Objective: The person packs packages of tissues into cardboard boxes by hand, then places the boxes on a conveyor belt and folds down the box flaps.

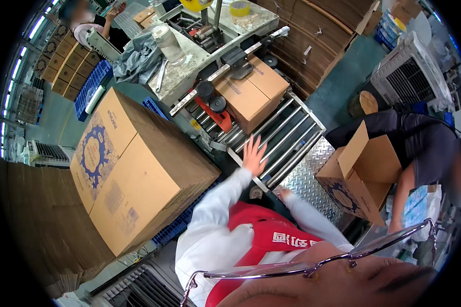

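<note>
The left hand [253,155] is flat and open, holding nothing, over the rollers [279,138]. The closed box [251,92] sits just past it, partway under the taping machine [225,64]. The right hand [283,193] is low beside the rollers; I cannot tell its grip.

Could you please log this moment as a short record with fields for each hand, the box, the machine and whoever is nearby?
left hand: open, fingers spread, over the roller conveyor, just short of the box
right hand: low at the conveyor's near edge, holds nothing that shows
box: closed, on the rollers, partly under the sealing machine
stack: flat cartons at the person's left
co-worker: at right, bent over an open carton
second person: far back at top left
</note>
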`<state>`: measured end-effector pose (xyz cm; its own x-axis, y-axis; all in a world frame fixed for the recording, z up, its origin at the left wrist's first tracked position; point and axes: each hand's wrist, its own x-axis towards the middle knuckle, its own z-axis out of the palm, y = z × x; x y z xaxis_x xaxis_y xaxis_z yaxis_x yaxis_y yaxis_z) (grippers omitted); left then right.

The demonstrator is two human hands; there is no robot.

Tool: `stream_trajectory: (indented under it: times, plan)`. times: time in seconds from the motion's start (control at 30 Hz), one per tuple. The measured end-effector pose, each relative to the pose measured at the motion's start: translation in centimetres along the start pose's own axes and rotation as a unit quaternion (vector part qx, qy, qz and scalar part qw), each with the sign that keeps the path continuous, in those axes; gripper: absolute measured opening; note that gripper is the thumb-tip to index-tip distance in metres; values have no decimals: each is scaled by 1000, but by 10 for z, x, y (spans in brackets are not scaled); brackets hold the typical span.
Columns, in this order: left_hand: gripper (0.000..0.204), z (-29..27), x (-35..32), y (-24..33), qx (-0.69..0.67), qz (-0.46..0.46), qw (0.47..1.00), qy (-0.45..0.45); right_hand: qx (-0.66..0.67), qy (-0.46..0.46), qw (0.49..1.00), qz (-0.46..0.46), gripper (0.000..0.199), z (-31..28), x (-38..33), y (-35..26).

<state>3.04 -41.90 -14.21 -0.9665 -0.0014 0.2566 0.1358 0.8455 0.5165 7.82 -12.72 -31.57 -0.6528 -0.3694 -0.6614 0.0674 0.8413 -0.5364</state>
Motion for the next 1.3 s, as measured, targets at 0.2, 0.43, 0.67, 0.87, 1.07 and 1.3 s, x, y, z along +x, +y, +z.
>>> stream_trajectory:
  times: [0.2,0.43,0.67,0.87,1.07,1.3]
  plan:
    - [54,-167,-162,64,211,-164,947,177,14,-22,978,208,50,-22,-203,191]
    - [89,-239,-217,20,342,-283,884,147,176,77,970,150,42,-42,-217,221]
    - [44,-317,-221,120,369,-243,829,343,301,101,948,35,36,-21,-196,217]
    - [32,-304,-110,429,520,263,697,417,425,245,864,-108,34,-17,-189,288]
    - [28,-257,-49,491,127,398,854,309,282,231,914,-179,104,-118,-336,156]
    - [48,-195,52,298,-377,-90,823,414,50,597,777,-191,29,-187,-516,168]
